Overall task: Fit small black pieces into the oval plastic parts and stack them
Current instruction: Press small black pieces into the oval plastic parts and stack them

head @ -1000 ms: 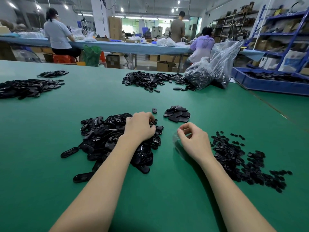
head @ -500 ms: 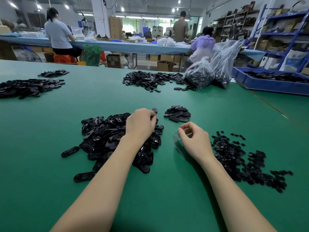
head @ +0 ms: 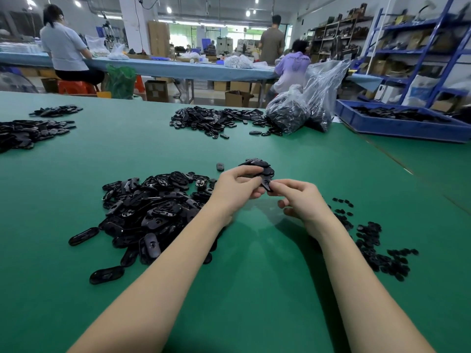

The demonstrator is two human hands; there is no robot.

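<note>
While both hands meet above the mat (head: 254, 289), the left hand (head: 235, 189) grips an oval (head: 266, 185) between thumb and curled fingers, and the right hand (head: 302, 200) pinches at its near end with thumb and forefinger, the other fingers curled loosely beneath. Whether a small piece is already under those fingertips cannot be told; the spot is dark and blurred. Taking the hands as the dial's centre, the pile of unfitted ovals (head: 153, 210) lies at 9 o'clock, the scatter of small pieces (head: 374, 240) at 4 o'clock, the short stack (head: 257, 164) of what look like done parts at 12 o'clock just behind the fingers, and one loose part (head: 220, 166) at 11 o'clock.

My guess is that the fitting step is underway. Risks from here: the piece may go in skewed or wrong way round if pressed before it is lined up, since black on black hides the seat. A hard push against a light pinch could flick the oval out of the left hand into the unfitted pile, where it would be lost among the others. Setting it down carelessly at 12 o'clock could topple the stack
</note>
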